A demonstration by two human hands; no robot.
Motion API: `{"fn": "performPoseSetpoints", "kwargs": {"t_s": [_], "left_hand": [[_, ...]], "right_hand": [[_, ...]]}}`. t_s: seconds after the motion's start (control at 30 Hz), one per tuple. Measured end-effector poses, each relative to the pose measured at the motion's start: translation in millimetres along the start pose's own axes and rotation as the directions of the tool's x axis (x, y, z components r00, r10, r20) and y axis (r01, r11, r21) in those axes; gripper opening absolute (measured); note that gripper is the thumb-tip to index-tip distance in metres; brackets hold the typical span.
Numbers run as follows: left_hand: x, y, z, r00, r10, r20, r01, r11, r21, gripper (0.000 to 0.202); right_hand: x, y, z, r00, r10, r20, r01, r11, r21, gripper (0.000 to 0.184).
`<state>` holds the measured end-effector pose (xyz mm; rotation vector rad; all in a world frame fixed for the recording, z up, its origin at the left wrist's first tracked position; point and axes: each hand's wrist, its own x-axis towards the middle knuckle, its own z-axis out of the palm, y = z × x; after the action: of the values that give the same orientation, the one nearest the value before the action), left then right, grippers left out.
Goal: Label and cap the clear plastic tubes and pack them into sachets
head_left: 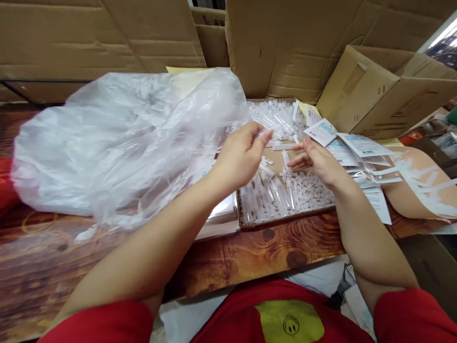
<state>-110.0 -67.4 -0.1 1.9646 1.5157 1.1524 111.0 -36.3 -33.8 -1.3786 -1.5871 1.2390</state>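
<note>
My left hand [240, 155] is closed in a pinch over the shallow cardboard tray [285, 220]. A small clear plastic piece [264, 133] shows between its thumb and forefinger; its exact shape is partly hidden. My right hand [319, 162] hovers over the tray's right side, fingers stretched and apart, holding nothing that I can see. Below the hands, clear plastic tubes [280, 195] lie in the tray's near left part. Many small white plastic pieces [312, 190] fill the near right part. More clear tubes and pieces [274, 114] are heaped at the far end.
A large translucent plastic bag [124, 143] covers the table's left side. Printed cards in clear packets [364, 145] lie right of the tray, beside a tan rounded form [410, 190] bearing white strips. An open cardboard box [374, 95] stands behind. The wooden table edge [278, 252] is nearest me.
</note>
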Motion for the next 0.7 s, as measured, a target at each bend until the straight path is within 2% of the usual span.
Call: {"fn": "performPoseSetpoints", "kwargs": {"t_s": [0.1, 0.2, 0.33, 0.5, 0.63, 0.7], "left_hand": [[4, -8, -16.9, 0.996, -0.058, -0.061, 0.053, 0.995, -0.081, 0.027], [7, -13, -29.1, 0.994, -0.085, -0.062, 0.077, 0.989, -0.123, 0.025], [9, -17, -35.3, 0.99, -0.141, 0.01, 0.141, 0.987, -0.076, 0.025], [12, -24, -32.2, 0.968, -0.214, 0.128, 0.209, 0.977, 0.053, 0.023], [15, -29, -30.7, 0.952, -0.261, 0.161, 0.234, 0.958, 0.168, 0.023], [16, -31, -31.4, 0.954, -0.253, 0.163, 0.224, 0.958, 0.181, 0.024]], "right_hand": [[2, 9, -10, 0.991, -0.075, -0.113, 0.034, 0.944, -0.327, 0.062], [0, 10, -18, 0.977, -0.142, -0.157, 0.039, 0.849, -0.527, 0.056], [0, 7, -27, 0.946, -0.239, -0.218, 0.046, 0.766, -0.641, 0.049], [10, 14, -41, 0.919, -0.33, -0.215, 0.076, 0.684, -0.725, 0.027], [20, 28, -48, 0.935, -0.339, -0.106, 0.146, 0.639, -0.755, 0.033], [26, 35, -48, 0.943, -0.324, -0.08, 0.133, 0.584, -0.801, 0.038]]}}
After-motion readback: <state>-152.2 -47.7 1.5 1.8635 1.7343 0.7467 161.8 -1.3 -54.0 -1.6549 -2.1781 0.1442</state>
